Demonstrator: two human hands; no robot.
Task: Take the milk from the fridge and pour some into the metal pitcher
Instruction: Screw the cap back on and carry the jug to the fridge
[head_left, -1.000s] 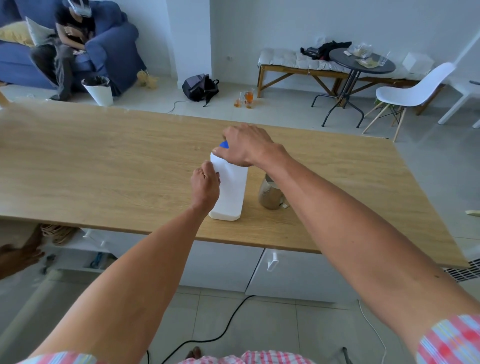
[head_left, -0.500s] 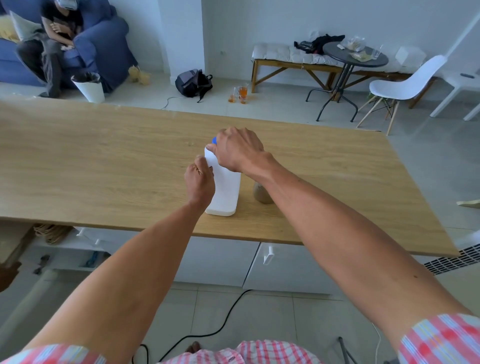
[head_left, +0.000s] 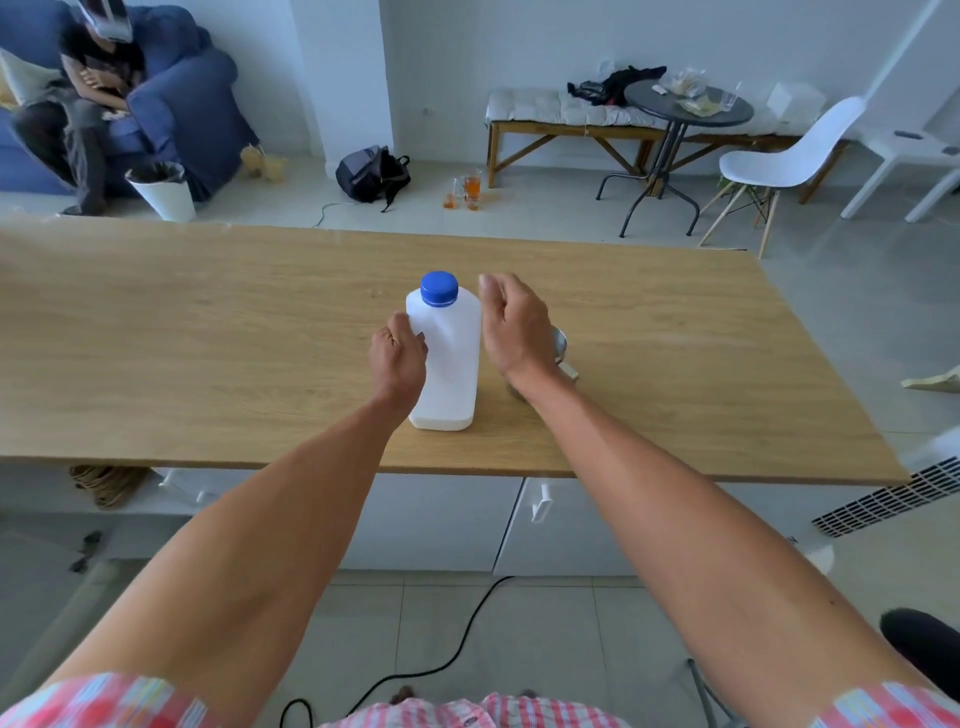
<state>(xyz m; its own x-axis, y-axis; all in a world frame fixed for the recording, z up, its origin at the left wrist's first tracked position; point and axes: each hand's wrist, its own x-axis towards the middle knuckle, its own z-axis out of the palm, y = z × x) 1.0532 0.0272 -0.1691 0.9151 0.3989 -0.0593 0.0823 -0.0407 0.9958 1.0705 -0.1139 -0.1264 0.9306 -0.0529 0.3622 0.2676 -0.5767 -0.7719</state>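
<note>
The milk bottle (head_left: 445, 364) stands upright on the wooden table (head_left: 208, 338), near its front edge, with the blue cap (head_left: 439, 289) on. Your left hand (head_left: 397, 358) grips the bottle's side at 9 o'clock. Your right hand (head_left: 511, 325) hangs at 3 o'clock of the cap, fingers loosely curled, holding nothing. The metal pitcher (head_left: 558, 345) sits just behind this hand, mostly hidden by it and the wrist.

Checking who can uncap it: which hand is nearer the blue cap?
Right. The right hand hovers just beside the blue cap, not touching; the left hand grips the milk bottle lower down.
</note>
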